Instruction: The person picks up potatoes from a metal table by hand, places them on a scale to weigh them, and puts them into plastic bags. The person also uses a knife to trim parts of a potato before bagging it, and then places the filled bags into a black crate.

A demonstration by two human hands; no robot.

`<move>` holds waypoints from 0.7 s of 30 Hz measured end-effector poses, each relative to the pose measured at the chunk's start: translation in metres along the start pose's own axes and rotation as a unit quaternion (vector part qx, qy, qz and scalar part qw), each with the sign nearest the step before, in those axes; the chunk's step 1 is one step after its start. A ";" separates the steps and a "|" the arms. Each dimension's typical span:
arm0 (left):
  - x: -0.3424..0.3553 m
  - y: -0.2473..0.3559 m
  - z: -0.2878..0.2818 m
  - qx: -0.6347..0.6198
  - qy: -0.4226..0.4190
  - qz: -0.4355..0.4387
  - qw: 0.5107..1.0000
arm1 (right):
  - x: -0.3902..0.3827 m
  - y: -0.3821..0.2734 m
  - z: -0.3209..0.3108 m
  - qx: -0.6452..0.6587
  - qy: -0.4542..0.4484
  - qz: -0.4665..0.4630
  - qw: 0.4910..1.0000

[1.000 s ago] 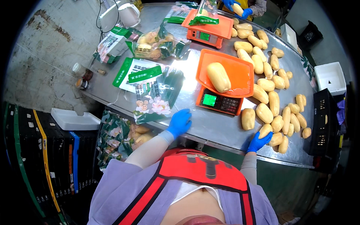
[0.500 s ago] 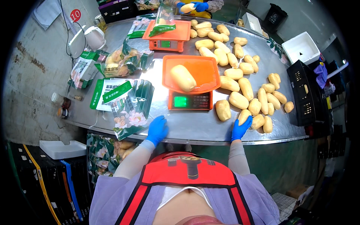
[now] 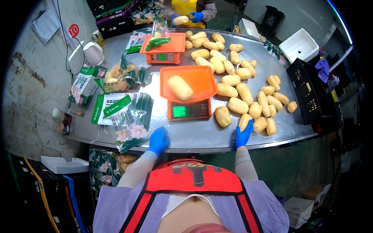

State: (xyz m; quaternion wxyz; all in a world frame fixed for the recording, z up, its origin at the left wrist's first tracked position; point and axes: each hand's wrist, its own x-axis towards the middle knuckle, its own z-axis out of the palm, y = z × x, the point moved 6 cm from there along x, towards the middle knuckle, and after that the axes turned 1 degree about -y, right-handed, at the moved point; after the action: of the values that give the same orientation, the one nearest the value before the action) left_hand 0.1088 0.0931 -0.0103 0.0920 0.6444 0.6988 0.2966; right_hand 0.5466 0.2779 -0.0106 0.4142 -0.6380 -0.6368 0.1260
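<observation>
"At the near side of the table (image 3: 190, 136), what's changed?"

"Mostly the view; the right hand (image 3: 243, 138) still curves its fingers round a pale root (image 3: 244, 121) among the others."

"And the left hand (image 3: 158, 141)?"

"Resting near the edge; I can't tell its finger spread."

"Meaning?"

"Work seems paused: a second root (image 3: 180, 87) stays on the nearer orange scale (image 3: 204, 83)."

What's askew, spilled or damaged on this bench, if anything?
Only mildly odd: the top bag, by the left hand, lies slanted across the bag stack, its green end out of line with those beneath. No clear spill or damage stands out.
</observation>
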 end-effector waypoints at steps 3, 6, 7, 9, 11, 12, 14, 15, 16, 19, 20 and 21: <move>-0.001 -0.003 0.002 -0.004 -0.007 -0.001 1.000 | 0.000 -0.003 0.000 0.001 0.001 0.000 1.000; -0.001 -0.002 0.001 -0.004 0.000 -0.001 1.000 | -0.001 -0.004 -0.001 0.001 0.002 0.002 1.000; -0.001 -0.001 0.001 -0.006 0.001 -0.003 1.000 | 0.000 -0.003 -0.001 0.001 0.003 0.002 1.000; -0.001 -0.001 0.000 -0.008 0.001 -0.005 1.000 | 0.000 -0.003 -0.001 0.002 0.004 0.004 1.000; -0.001 0.000 0.000 -0.006 0.003 -0.006 1.000 | -0.001 -0.003 -0.001 0.000 0.003 0.006 1.000; -0.001 0.000 0.000 -0.006 0.003 -0.006 1.000 | -0.001 -0.003 -0.001 -0.002 0.003 0.008 1.000; -0.001 0.000 -0.001 -0.006 0.006 -0.003 1.000 | -0.001 -0.003 -0.001 0.000 0.001 0.009 1.000; -0.001 0.000 -0.001 -0.006 0.006 -0.003 1.000 | 0.000 -0.003 -0.002 0.001 0.000 0.010 1.000; -0.001 0.000 -0.001 -0.005 0.006 -0.002 1.000 | 0.000 -0.003 -0.002 0.000 0.000 0.010 1.000; -0.001 -0.001 -0.001 -0.002 0.009 -0.001 1.000 | 0.000 -0.005 -0.002 0.002 0.001 0.012 1.000; -0.001 -0.001 -0.001 -0.002 0.011 -0.001 1.000 | 0.000 -0.005 -0.002 0.002 0.002 0.008 1.000; -0.001 0.000 -0.001 -0.002 0.011 -0.001 1.000 | 0.000 -0.005 -0.002 0.003 0.004 0.004 1.000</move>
State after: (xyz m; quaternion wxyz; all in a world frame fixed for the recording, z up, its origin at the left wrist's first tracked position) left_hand 0.1081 0.0920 -0.0100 0.0856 0.6404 0.6997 0.3049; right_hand 0.5445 0.2769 -0.0059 0.4177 -0.6401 -0.6322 0.1273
